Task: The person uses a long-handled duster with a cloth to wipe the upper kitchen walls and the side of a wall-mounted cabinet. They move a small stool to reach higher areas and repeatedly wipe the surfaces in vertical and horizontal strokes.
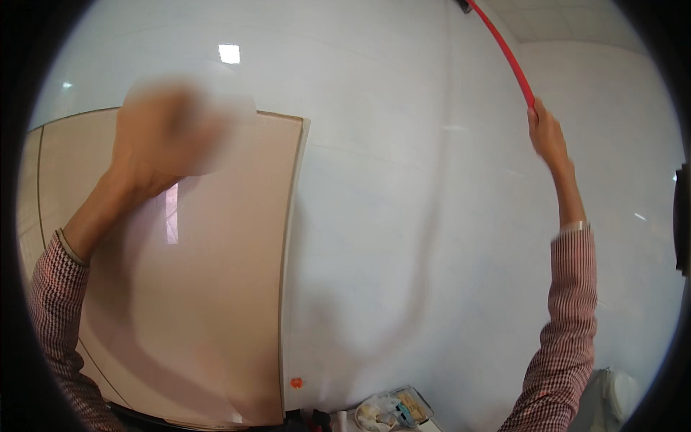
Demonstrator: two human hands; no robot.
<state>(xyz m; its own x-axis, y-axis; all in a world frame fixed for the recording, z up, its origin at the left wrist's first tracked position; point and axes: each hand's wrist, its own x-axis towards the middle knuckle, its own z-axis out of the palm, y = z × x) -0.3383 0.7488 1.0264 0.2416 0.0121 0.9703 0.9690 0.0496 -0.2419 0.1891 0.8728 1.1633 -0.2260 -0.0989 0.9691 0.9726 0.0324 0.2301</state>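
At the right, my right hand point(549, 132) grips the lower end of a long red handle point(505, 51), which slants up to the top edge. A small part of a dark head point(463, 5) shows at its upper end, beside the pale wall point(367, 205). My left hand point(170, 127) is raised at the upper left, in front of a beige cabinet panel point(232, 259). A round blur covers its fingers, so whether they hold or touch anything is hidden. Both arms wear checked sleeves.
Low down stand a bowl with a plastic bag point(376, 413) and a clear container of food point(414, 406). A small orange object point(296, 383) is on the wall by the cabinet's edge. A whitish round object point(622, 394) is at the lower right. A black object point(682, 220) sits at the far right.
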